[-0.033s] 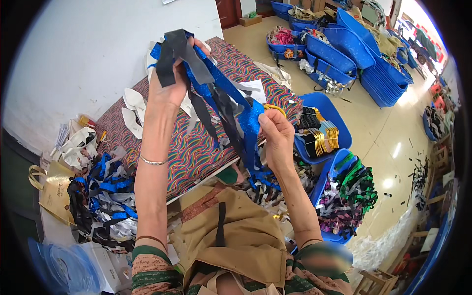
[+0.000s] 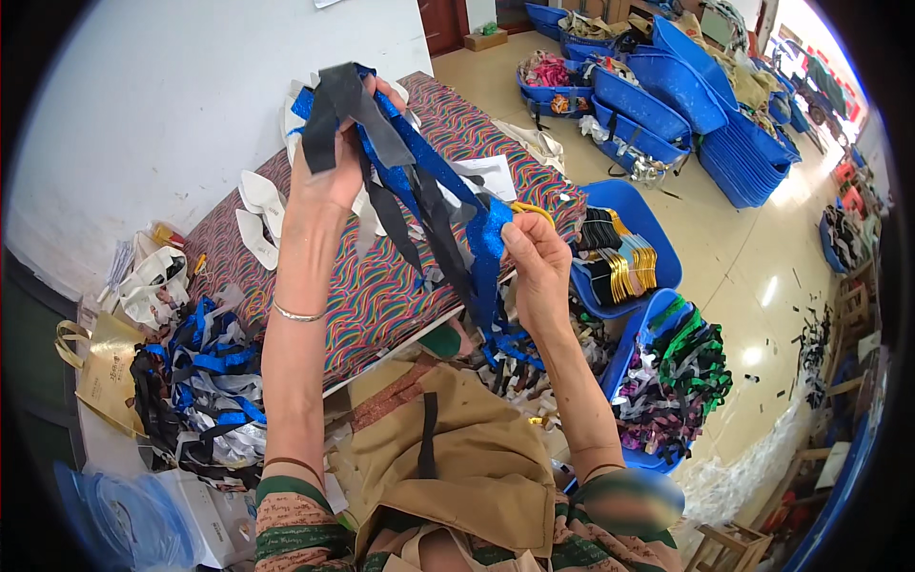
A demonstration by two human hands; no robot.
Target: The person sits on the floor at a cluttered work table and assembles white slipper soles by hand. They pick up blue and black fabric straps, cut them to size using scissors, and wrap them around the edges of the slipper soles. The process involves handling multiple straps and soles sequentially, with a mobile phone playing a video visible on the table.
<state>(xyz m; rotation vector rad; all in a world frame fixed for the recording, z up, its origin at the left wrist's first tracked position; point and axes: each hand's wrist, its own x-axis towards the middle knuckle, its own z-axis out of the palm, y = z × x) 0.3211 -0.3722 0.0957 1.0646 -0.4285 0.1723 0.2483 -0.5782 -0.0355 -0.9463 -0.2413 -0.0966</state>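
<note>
My left hand (image 2: 329,176) is raised over the table and closed round a bunch of long strips in glittery blue, black and grey (image 2: 419,191). Dark strip ends (image 2: 334,105) flop over its fingers. Lower and to the right, my right hand (image 2: 536,262) pinches a blue strip (image 2: 489,229) of the same bunch between thumb and fingers. The bunch runs slantwise between both hands, its lower ends dangling past the table's front edge. Behind the right fingers shows a yellow loop (image 2: 532,212); I cannot tell whether that hand holds it.
The patterned cloth-covered table (image 2: 372,315) carries white cut pieces (image 2: 255,205). A heap of strips (image 2: 205,372) lies at left beside a gold bag (image 2: 110,381). At right stand blue tubs (image 2: 658,234) with black-and-gold bundles (image 2: 620,267) and colored strips (image 2: 691,353). A brown apron (image 2: 457,439) covers my lap.
The dark strip ends over my left hand have sunk slightly, and the blue strip by my right hand has turned a little. Both hands stay almost in place.
</note>
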